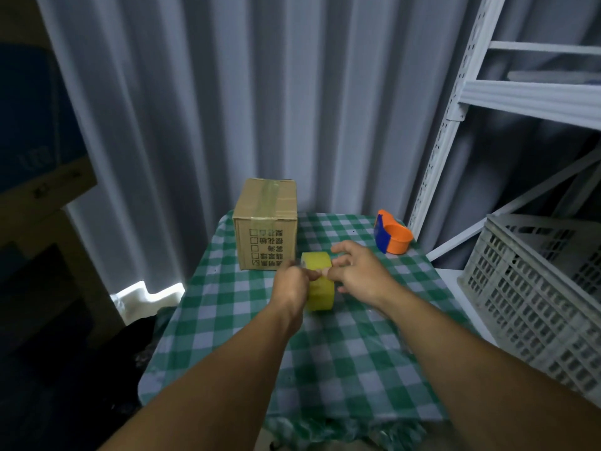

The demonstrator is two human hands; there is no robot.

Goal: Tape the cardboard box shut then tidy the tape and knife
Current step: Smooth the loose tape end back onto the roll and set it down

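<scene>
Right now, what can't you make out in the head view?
- Tape roll: loose end and core hidden by the left hand and right hand.
- Box: far and left sides face away; printing too small to read.
- Knife: none identifiable; orange-and-blue tool unclear.
- Crate: cut off by the right edge.

Both bare forearms stretched forward, converging at the tape roll (320,281). Left hand (290,285) closed in a grip on the roll's left side; right hand (359,271) at its right, thumb and forefinger pinched, other fingers spread.
</scene>
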